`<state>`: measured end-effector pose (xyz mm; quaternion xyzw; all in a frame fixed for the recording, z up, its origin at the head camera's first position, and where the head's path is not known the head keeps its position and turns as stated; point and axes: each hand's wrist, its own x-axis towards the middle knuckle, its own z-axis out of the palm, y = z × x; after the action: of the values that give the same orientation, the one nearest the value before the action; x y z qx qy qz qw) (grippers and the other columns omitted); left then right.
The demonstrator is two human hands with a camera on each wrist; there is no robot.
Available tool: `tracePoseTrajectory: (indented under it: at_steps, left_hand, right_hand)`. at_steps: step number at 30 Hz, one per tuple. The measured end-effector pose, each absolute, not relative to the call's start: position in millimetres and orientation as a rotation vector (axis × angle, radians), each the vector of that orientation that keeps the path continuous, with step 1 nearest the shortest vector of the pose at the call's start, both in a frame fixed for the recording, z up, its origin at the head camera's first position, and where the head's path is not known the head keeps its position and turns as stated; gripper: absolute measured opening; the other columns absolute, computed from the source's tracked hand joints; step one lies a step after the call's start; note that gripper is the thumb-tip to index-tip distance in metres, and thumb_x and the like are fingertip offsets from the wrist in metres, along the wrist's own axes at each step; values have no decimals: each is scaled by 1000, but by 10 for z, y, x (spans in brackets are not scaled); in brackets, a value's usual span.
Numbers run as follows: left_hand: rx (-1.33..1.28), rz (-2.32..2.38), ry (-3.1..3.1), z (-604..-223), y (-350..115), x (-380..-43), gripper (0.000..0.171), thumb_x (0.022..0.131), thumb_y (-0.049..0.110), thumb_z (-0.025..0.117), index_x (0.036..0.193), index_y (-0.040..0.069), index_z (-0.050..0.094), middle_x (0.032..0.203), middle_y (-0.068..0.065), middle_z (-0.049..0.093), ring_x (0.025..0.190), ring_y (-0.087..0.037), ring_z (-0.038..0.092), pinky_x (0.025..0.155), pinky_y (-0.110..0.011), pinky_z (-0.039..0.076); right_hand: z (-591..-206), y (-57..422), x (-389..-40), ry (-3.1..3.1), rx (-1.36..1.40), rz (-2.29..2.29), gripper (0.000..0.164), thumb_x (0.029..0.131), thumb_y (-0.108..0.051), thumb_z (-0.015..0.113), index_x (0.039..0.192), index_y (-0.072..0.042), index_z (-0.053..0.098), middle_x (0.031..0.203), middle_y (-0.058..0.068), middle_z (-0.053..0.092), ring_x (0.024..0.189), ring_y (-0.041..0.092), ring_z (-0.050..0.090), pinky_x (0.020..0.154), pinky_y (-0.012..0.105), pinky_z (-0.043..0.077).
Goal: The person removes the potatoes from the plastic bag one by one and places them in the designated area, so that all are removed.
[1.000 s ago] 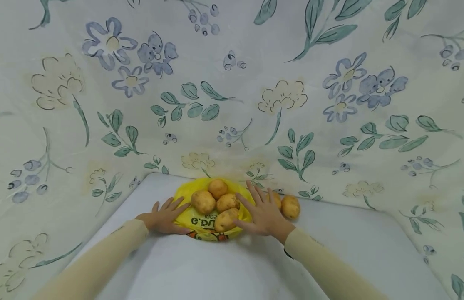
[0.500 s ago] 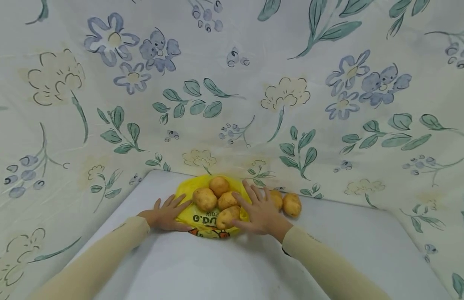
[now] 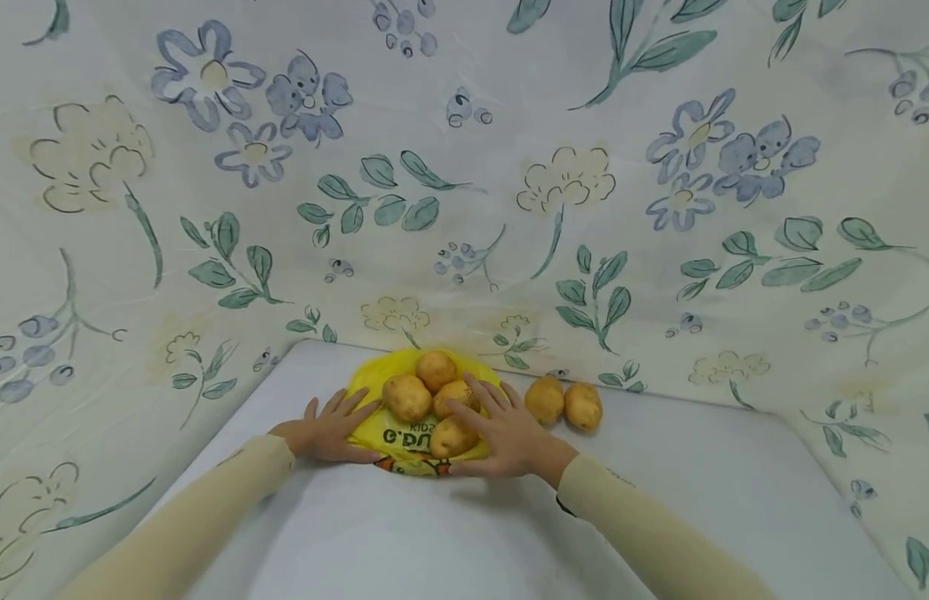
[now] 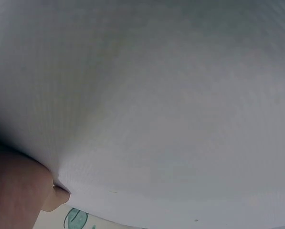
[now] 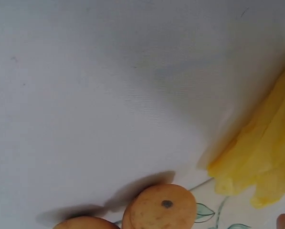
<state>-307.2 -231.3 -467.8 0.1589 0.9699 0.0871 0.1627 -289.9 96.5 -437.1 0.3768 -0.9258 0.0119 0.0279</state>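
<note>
A yellow plastic bag (image 3: 367,422) with dark lettering lies on the white table, and several potatoes (image 3: 407,398) rest on it. My left hand (image 3: 331,431), fingers spread, touches the bag's left edge. With its fingers extended, my right hand (image 3: 506,432) lies over the bag's right side, its fingertips beside the potatoes there and its thumb at the bag's front edge. In the left wrist view only part of the left hand (image 4: 18,191) shows at the lower left. The right wrist view catches the bag's side (image 5: 257,152) and a fingertip at the lower right corner.
Two more potatoes, one at the left (image 3: 544,400) and one at the right (image 3: 583,407), sit side by side right of the bag. The white table (image 3: 404,533) meets a floral-patterned cloth (image 3: 464,208) at the back and sides.
My right hand has shifted left and slightly forward over the bag's right side, uncovering the nearer of the two loose potatoes. The left hand stays in place against the bag.
</note>
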Motion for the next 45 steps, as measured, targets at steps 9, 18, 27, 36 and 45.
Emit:
tracePoseTrajectory:
  at_steps: [9,18,27,36,45]
  left_hand:
    - [438,271,2758,-4658,-2307,-3073,104,81,78,56,159,18,21,166,-18,3,149,-52,1,111,-77,-2]
    - [445,250,2761,-4654,-2305,-3088,105,81,79,54,159,18,19,167,-17,3,150,-50,-1,112,-75,-4]
    - [433,260,2747,-4662,-2273,-3099,106,80,80,54,159,19,18,167,-17,2,150,-49,-2,112,-75,-4]
    - [465,259,2745,-4649,-2259,-3090,104,82,78,54,159,18,19,167,-17,2,149,-51,0,111,-77,-2]
    - [435,263,2743,-4633,-2296,-3065,103,82,78,55,159,18,20,167,-17,2,149,-51,0,111,-76,-3]
  right_hand:
    - [-4327,849,-2923,-2816,1317,31,82,91,-74,41,159,-33,17,168,8,2,152,36,17,120,60,16]
    - [-4373,785,-2913,-2923,1288,411,82,89,-69,53,157,-33,25,166,7,18,152,33,19,119,60,23]
    - [-4361,786,-2978,-2924,1249,619,76,88,-61,61,150,-24,42,152,0,46,141,22,39,116,49,34]
    - [-4403,815,-2995,-2964,1223,672,71,85,-54,71,145,-23,50,146,1,51,135,21,45,112,47,39]
    - [-4382,762,-3012,-2974,1280,647,57,86,-47,73,135,-22,60,142,0,55,133,20,48,113,43,38]
